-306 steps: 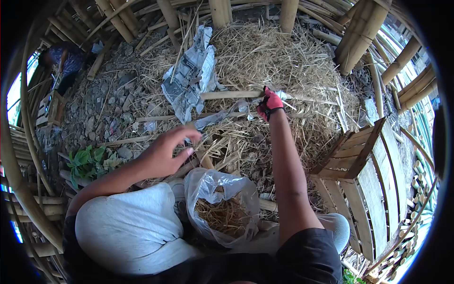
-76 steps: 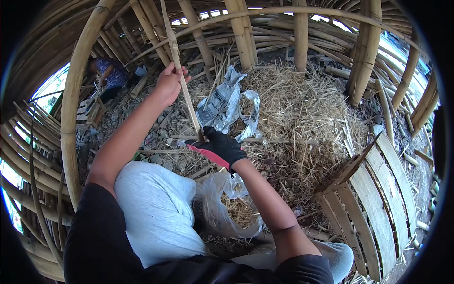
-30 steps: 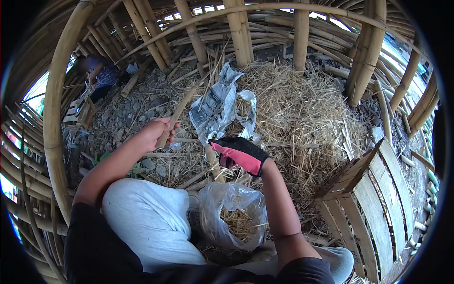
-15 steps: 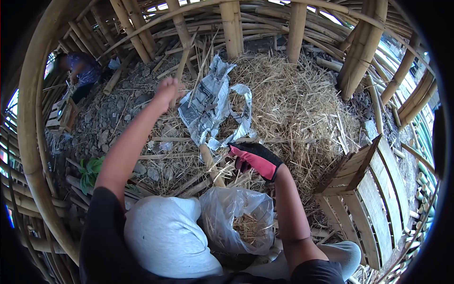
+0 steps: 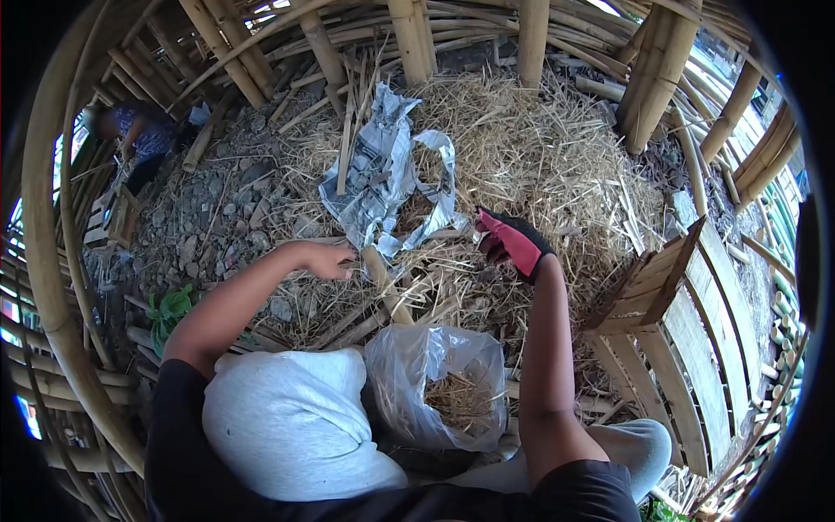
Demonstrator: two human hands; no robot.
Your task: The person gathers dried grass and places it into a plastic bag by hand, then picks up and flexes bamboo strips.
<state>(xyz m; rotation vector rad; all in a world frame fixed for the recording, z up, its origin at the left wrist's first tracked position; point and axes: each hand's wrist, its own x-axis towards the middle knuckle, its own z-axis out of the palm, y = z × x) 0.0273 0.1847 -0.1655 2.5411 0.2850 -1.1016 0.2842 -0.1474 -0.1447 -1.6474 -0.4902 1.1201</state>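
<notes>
My left hand, bare, is low over the straw with its fingers loosely extended and nothing visible in it. My right hand wears a pink and black glove. Its fingers are curled together beside the newspaper; whatever they hold is too small to tell. Crumpled, torn newspaper lies on the ground beyond my hands. A thin bamboo strip rests with its near end on the paper. Between my hands is a thicker bamboo piece. A clear plastic bag with straw inside stands between my legs.
Loose straw covers the ground ahead, with stones at the left. A wooden crate stands at the right. Bamboo posts and poles surround the area. Another person crouches at the far left near a small crate.
The bamboo strip my left hand held now lies by the newspaper, let go. My left hand has come down and nearer. My right hand has moved forward and to the right. The camera view has shifted.
</notes>
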